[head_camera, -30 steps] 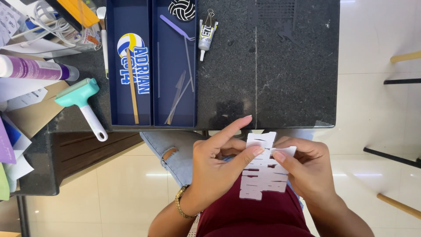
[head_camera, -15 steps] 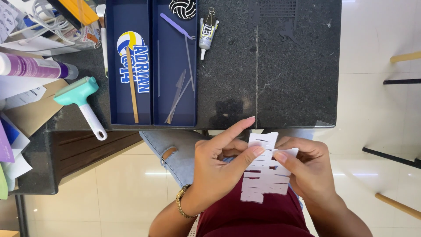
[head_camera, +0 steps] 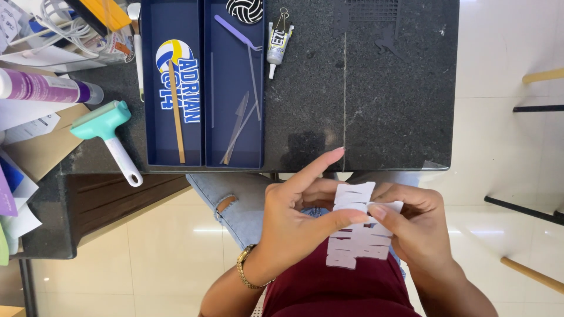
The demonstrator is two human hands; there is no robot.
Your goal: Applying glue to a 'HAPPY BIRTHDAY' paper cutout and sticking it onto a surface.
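Observation:
Both hands hold a white cut-out paper sheet (head_camera: pixel 356 235) with letter-shaped slots, over my lap below the table edge. My left hand (head_camera: pixel 296 220) pinches its upper left part between thumb and middle finger, with the index finger stretched up toward the table. My right hand (head_camera: pixel 414 220) grips the sheet's right edge, thumb tip pressed against the left fingertips. A gold bracelet (head_camera: pixel 247 273) sits on my left wrist.
A black stone table (head_camera: pixel 388 88) carries two dark blue trays (head_camera: pixel 202 88) with a volleyball sticker, blue lettering, a wooden stick and thin strips. A small glue tube (head_camera: pixel 276 44), a teal roller (head_camera: pixel 108 135), a purple tube (head_camera: pixel 41 88) and papers lie to the left.
The hands and the paper sheet have shifted slightly right and down; the grip is the same.

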